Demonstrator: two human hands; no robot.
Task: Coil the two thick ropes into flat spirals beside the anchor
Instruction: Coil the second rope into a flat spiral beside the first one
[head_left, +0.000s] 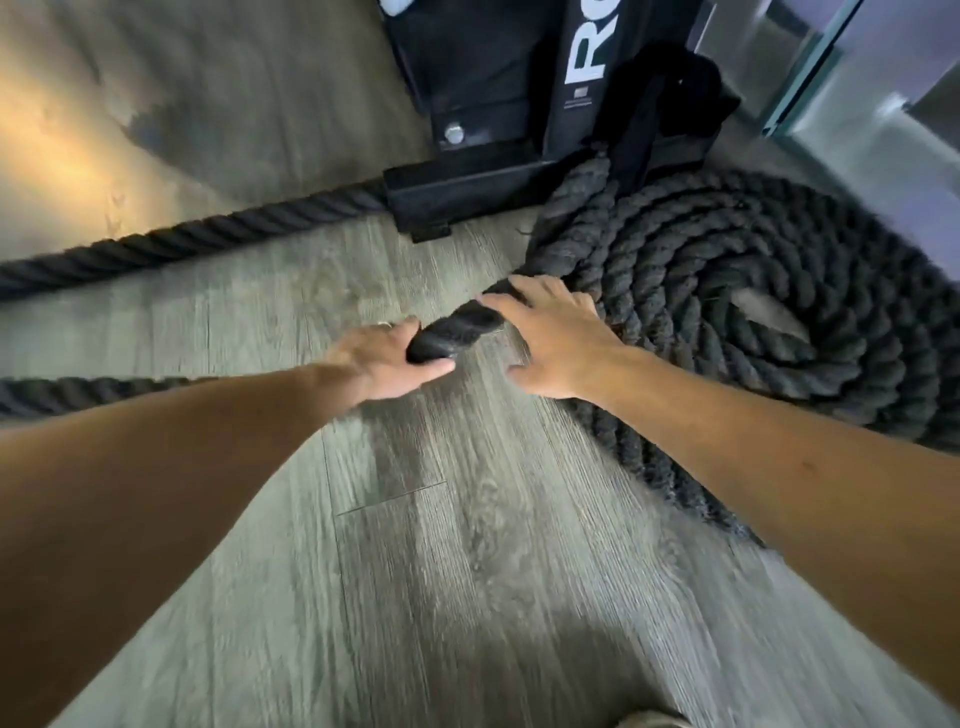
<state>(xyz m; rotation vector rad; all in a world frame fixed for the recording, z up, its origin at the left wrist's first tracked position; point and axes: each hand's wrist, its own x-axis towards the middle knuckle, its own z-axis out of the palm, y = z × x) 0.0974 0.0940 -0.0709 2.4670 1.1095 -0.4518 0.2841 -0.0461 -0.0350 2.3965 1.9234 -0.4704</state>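
Head view puts me looking down at a grey wood-plank floor (467, 571) with both bare arms reaching forward. My left hand (379, 358) is closed around the smooth, capped rope end (452, 332); the thumb lies under the cap and the fingers (402, 327) curl over its far side, so it has a firm hold there. My right hand (550, 343) lies on the same rope just past the cap, palm down, fingers (498, 300) draped over the strand and the thumb spread out on the floor side; whether it truly grips or only presses I cannot tell.

That rope runs straight into the coiled rope (727, 312), a flat spiral of several rings lying on the floor to the right of the anchor (498, 171), touching its base. A small bare patch of floor shows at the spiral's centre. The anchor is a black upright post with white lettering and a bolt (453, 134) on its foot plate; a black strap (644, 130) hangs down its right side to the rope.

On the left, the second rope (182, 244) lies uncoiled, running from the anchor's base out to the frame's left edge. Another stretch of it (78, 392) passes behind my left forearm. Motion blur softens the edges.
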